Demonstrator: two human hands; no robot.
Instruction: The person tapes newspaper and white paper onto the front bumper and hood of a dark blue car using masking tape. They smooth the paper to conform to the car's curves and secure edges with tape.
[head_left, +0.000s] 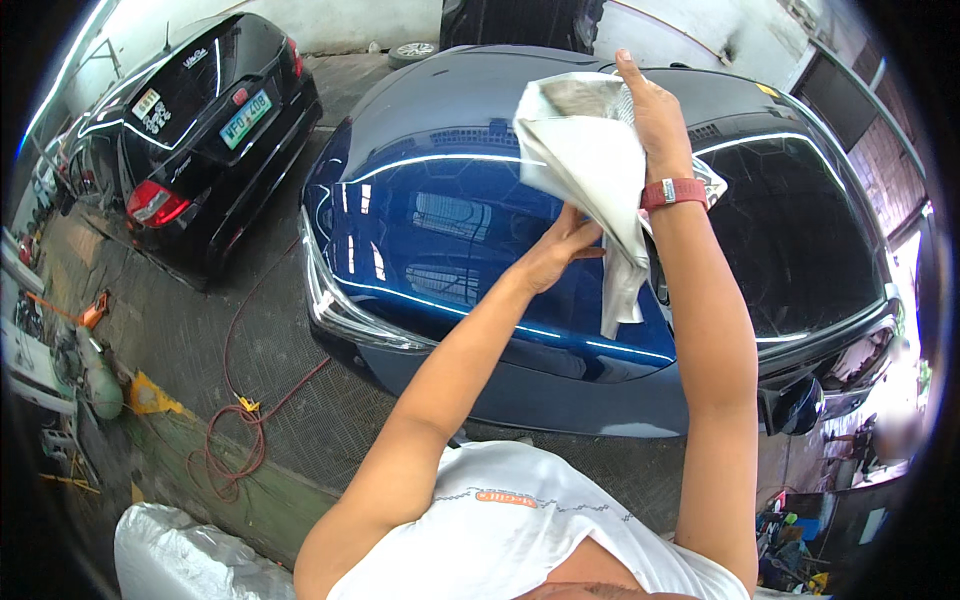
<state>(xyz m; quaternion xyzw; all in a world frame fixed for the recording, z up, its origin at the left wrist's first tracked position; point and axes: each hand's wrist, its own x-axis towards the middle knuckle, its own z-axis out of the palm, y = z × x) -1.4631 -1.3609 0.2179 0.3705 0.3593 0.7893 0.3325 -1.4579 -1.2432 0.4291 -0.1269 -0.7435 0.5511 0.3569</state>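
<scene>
A crumpled white-and-grey sheet (590,150), paper or cloth, hangs in folds over the dark blue car's hood (460,240) near the windshield. My right hand (657,120), with a red band on its wrist, grips the sheet's upper right edge. Its thumb points up and its other fingers are mostly hidden behind the folds. Lower and to the left, my left hand (560,250) has its fingers bent at the sheet's left edge, partly covered by it. A narrow tail of the sheet drops below that hand toward the hood's side edge.
A black car (200,130) is parked at the left. A red hose (245,450) lies coiled on the floor, near a green tank (100,380). Silvery sheeting (190,560) covers something at lower left. The blue car's side mirror (798,405) juts out at right.
</scene>
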